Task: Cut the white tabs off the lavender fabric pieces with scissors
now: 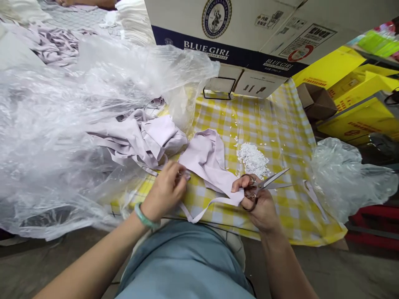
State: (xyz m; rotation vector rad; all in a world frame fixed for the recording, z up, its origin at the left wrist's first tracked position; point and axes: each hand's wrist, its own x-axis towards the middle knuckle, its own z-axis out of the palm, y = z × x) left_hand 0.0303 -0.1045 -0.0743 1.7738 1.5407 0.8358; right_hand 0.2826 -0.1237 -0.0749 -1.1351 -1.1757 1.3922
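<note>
Lilac cloth piece: the cloth piece (207,160) lies on the yellow-checked tabletop (296,222) between the two hands, its long axis slanting from the upper left down to the right hand.
Right hand: the right hand (263,211) has its fingers clamped on the scissors (270,180) and also pinches the cloth's lower right end.
Scissor blades: parted, pointing right, away from the lilac cloth piece, which lies to the left of those fingers.
Left hand: the left hand (163,189), wearing a green bangle (145,216), is just beside the cloth's left edge; its fingers are curled together, but I cannot tell whether they pinch anything.
Nearer hand: the right, touching the cloth.
Thin strap: a narrow strap (215,200) dips in a bend below the cloth, its right end by the right hand.
Left of the cloth: a lilac fabric pile (156,137) beside crumpled clear plastic (62,124).
Beyond the scissors: a heap of small white pieces (252,160); a loose strip (312,195) lies farther right.
</note>
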